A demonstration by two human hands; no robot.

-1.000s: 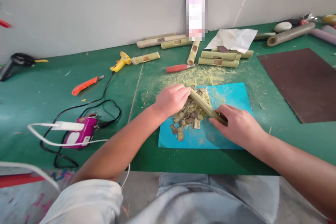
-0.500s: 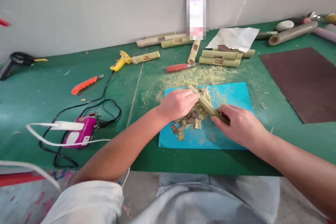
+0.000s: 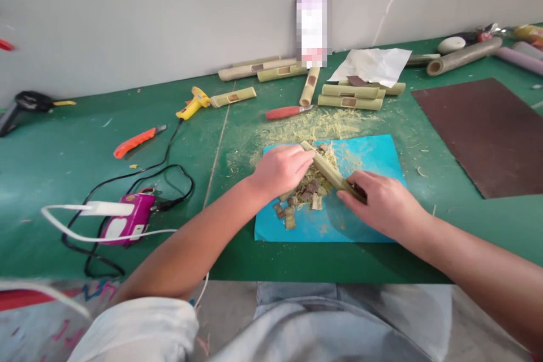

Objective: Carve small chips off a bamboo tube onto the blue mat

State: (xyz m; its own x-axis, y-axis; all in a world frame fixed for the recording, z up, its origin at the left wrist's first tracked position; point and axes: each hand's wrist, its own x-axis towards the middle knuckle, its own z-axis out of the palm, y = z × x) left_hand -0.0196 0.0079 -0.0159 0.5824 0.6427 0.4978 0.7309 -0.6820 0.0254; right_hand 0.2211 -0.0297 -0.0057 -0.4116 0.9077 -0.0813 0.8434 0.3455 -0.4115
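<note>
A pale green length of bamboo point(image 3: 330, 172) slants over the blue sheet point(image 3: 369, 223). Its far end is gripped by my left hand point(image 3: 283, 167), fingers closed around it. My right hand point(image 3: 379, 199) is closed on the near end, its thumb along the side. Below the bamboo lies a heap of shavings and small brown and greenish chips point(image 3: 311, 188). Whether a small tool is also held is hidden by my fingers.
Behind the sheet are a red-handled knife point(image 3: 286, 112) and several notched bamboo tubes point(image 3: 350, 102). To the left lie an orange cutter point(image 3: 136, 142), a yellow glue gun point(image 3: 195, 104) and a corded magenta power strip point(image 3: 136, 218). A brown sheet point(image 3: 487, 136) lies right.
The whole view has shifted slightly. Both hands keep their hold on the bamboo, in nearly the same place over the blue sheet.
</note>
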